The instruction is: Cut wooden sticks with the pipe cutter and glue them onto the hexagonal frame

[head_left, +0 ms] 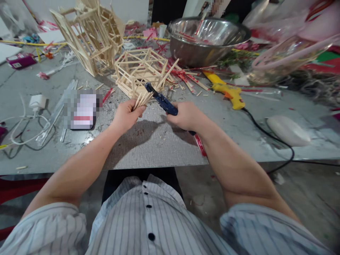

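Note:
My left hand (126,115) is closed round a small bundle of wooden sticks (142,99), which fan out up and to the right. My right hand (185,116) grips a dark blue glue gun (162,102) whose nozzle points up-left and touches the stick tips. Both hands hover over the grey table (148,141), just in front of a low hexagonal stick frame (140,71). A taller stick tower (89,35) leans behind it at the back left.
A steel bowl (209,40) stands at the back. A yellow glue gun (225,91) with a black cord lies to the right, near a white oval object (288,130). A phone (82,109), charger (37,102) and white cables lie left. Stick scraps litter the middle.

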`<state>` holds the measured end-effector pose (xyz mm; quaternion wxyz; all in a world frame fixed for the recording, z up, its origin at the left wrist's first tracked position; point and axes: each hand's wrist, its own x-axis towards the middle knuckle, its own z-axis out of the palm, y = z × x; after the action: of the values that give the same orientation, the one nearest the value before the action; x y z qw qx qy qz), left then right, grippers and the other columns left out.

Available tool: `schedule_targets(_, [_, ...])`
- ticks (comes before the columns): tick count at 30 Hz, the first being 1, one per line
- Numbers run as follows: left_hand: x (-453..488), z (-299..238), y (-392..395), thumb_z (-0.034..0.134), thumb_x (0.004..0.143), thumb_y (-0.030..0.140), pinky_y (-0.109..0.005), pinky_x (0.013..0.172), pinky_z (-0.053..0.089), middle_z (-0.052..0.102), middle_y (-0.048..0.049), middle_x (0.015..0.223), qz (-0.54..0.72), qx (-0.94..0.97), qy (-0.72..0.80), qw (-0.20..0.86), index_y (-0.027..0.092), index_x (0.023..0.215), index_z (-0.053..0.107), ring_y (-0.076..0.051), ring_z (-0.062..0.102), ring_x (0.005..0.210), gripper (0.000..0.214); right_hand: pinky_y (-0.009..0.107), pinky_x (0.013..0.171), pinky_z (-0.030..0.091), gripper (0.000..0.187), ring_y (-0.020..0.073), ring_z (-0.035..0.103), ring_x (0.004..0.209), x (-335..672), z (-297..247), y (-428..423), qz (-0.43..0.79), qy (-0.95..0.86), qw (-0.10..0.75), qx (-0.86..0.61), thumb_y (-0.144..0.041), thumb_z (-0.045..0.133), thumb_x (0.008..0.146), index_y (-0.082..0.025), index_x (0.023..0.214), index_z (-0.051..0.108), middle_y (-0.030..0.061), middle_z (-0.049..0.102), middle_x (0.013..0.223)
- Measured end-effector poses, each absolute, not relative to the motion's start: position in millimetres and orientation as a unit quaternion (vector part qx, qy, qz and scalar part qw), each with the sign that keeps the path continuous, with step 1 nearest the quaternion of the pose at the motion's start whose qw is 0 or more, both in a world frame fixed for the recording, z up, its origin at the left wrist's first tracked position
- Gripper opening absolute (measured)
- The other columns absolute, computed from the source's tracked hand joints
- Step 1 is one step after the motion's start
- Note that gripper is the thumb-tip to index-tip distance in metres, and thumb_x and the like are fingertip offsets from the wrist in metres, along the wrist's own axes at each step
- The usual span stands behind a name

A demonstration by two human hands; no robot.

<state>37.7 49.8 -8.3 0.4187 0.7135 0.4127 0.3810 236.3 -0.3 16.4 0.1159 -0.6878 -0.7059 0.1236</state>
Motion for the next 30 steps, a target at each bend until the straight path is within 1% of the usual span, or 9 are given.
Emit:
schedule_targets(4, [39.9, -5.8, 47.1, 0.063, 0.073, 0.028, -0.021, 0.052, 0.034, 0.050, 0.0040, 0.057, 0.382, 0.731, 0.447, 0.346, 0.017, 0.067, 0.053, -0.009, 0.044, 0.055, 0.016, 0.030, 0.058, 0.036, 0.008, 0.0188, 0.054, 0.061, 236.7, 16.5, 1.3, 0.157, -0.699, 0.134, -0.684, -0.023, 0.053, 0.070, -0.020, 0.075, 0.059, 0.0026, 0.058, 0.061])
schedule_targets(8, [41.2, -2.4, 43.3, 0.056, 0.077, 0.026, -0.022, 0.051, 0.032, 0.047, 0.0043, 0.053, 0.373, 0.735, 0.458, 0.333, 0.018, 0.065, 0.050, -0.009, 0.042, 0.052, 0.016, 0.029, 0.057, 0.037, 0.005, 0.0168, 0.053, 0.059, 238.1, 16.1, 2.6, 0.181, -0.702, 0.146, -0.673, -0.023, 0.055, 0.070, -0.020, 0.073, 0.057, 0.0008, 0.056, 0.059])
schedule_targets(12, [40.5, -2.4, 41.8, 0.054, 0.078, 0.027, -0.023, 0.049, 0.030, 0.042, 0.0045, 0.052, 0.399, 0.731, 0.443, 0.331, 0.019, 0.060, 0.046, -0.008, 0.037, 0.050, 0.021, 0.030, 0.059, 0.038, 0.009, 0.0177, 0.055, 0.063, 239.9, 17.5, 2.3, 0.176, -0.709, 0.152, -0.666, -0.024, 0.057, 0.069, -0.019, 0.077, 0.058, 0.0016, 0.059, 0.066])
schedule_targets(14, [40.2, -4.6, 42.6, 0.055, 0.078, 0.028, -0.023, 0.048, 0.028, 0.039, 0.0048, 0.051, 0.419, 0.720, 0.427, 0.351, 0.019, 0.059, 0.046, -0.008, 0.035, 0.049, 0.023, 0.030, 0.059, 0.038, 0.011, 0.0177, 0.055, 0.064, 240.8, 18.2, 1.7, 0.181, -0.711, 0.163, -0.659, -0.024, 0.057, 0.069, -0.020, 0.079, 0.059, 0.0016, 0.060, 0.068])
schedule_targets(18, [41.1, -7.8, 44.5, 0.059, 0.077, 0.031, -0.021, 0.043, 0.023, 0.033, 0.0065, 0.049, 0.450, 0.672, 0.386, 0.444, 0.019, 0.060, 0.047, -0.006, 0.028, 0.044, 0.024, 0.030, 0.060, 0.040, 0.011, 0.0167, 0.055, 0.063, 241.2, 19.2, -0.3, 0.199, -0.716, 0.185, -0.643, -0.023, 0.057, 0.068, -0.020, 0.078, 0.059, 0.0008, 0.060, 0.067])
schedule_targets(21, [42.8, -5.2, 43.5, 0.063, 0.076, 0.031, -0.020, 0.040, 0.019, 0.031, 0.0078, 0.047, 0.457, 0.627, 0.374, 0.508, 0.019, 0.062, 0.048, -0.004, 0.024, 0.040, 0.024, 0.030, 0.062, 0.041, 0.011, 0.0170, 0.055, 0.064, 238.9, 19.5, -1.7, 0.195, -0.717, 0.197, -0.640, -0.022, 0.057, 0.069, -0.021, 0.079, 0.058, 0.0002, 0.059, 0.068])
schedule_targets(23, [44.0, -2.8, 42.4, 0.065, 0.075, 0.032, -0.020, 0.039, 0.019, 0.031, 0.0082, 0.048, 0.457, 0.604, 0.374, 0.535, 0.019, 0.063, 0.048, -0.003, 0.022, 0.039, 0.025, 0.031, 0.065, 0.041, 0.013, 0.0181, 0.057, 0.068, 236.6, 19.4, -2.2, 0.189, -0.715, 0.205, -0.641, -0.022, 0.057, 0.069, -0.021, 0.081, 0.058, 0.0008, 0.061, 0.071])
schedule_targets(25, [45.0, -2.0, 42.2, 0.068, 0.075, 0.034, -0.020, 0.039, 0.019, 0.032, 0.0086, 0.048, 0.464, 0.590, 0.378, 0.542, 0.019, 0.063, 0.047, -0.003, 0.023, 0.038, 0.028, 0.032, 0.068, 0.042, 0.016, 0.0197, 0.059, 0.073, 234.6, 18.7, -2.3, 0.184, -0.712, 0.216, -0.643, -0.022, 0.056, 0.069, -0.020, 0.085, 0.058, 0.0024, 0.063, 0.077])
schedule_targets(30, [46.7, -4.8, 43.8, 0.072, 0.074, 0.037, -0.022, 0.040, 0.021, 0.032, 0.0086, 0.049, 0.499, 0.579, 0.395, 0.509, 0.020, 0.066, 0.049, -0.004, 0.028, 0.039, 0.029, 0.034, 0.073, 0.043, 0.028, 0.0243, 0.062, 0.083, 232.9, 13.5, -1.2, 0.167, -0.702, 0.235, -0.651, -0.024, 0.056, 0.070, -0.020, 0.097, 0.059, 0.0064, 0.066, 0.088])
